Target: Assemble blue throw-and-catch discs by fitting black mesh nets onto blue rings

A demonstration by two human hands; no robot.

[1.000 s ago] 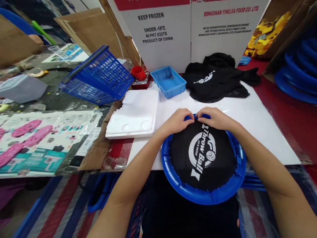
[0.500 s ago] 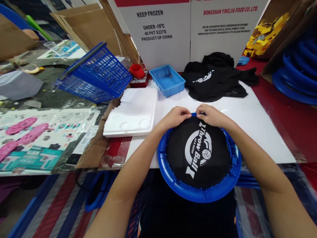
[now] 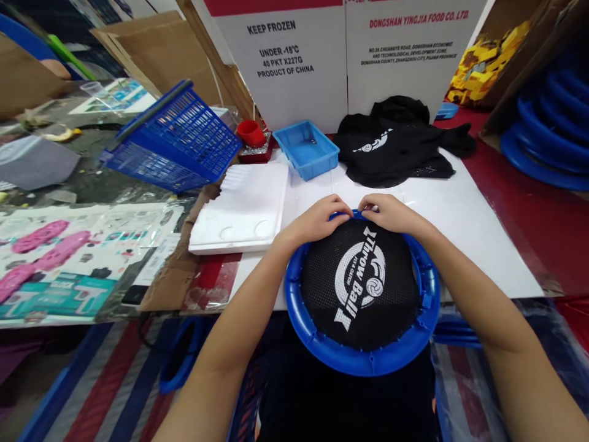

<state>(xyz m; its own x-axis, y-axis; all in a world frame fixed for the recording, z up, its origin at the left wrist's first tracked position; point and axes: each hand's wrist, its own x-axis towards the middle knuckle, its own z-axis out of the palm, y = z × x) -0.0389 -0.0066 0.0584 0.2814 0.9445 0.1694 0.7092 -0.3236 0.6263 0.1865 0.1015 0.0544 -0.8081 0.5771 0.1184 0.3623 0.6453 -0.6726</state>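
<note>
A round blue ring [image 3: 368, 362] leans over the front edge of the white board, its near side above my lap. Inside it lies black mesh fabric [image 3: 391, 276] with a white "Throw Ball" print. At the ring's far edge, my left hand [image 3: 324, 218] pinches the rim with fingers curled. Just to the right, my right hand [image 3: 384, 212] grips the rim and the fabric's edge, fingers bent. A short stretch of blue rim shows between the two hands. Both fingertips are partly hidden.
Behind my hands are a light-blue tray [image 3: 307, 150], black mesh fabric pieces [image 3: 400, 144] and a red cup [image 3: 251, 133]. On the left are white foam [image 3: 242, 209] and a tilted blue basket [image 3: 177, 135]. Blue rings [image 3: 547, 141] are stacked at the right, and a white carton [image 3: 294, 92] stands behind.
The view has shifted slightly. My left hand's fingers have moved onto the ring's rim, and more blue rim shows around them. Both hands stay at the ring's far edge.
</note>
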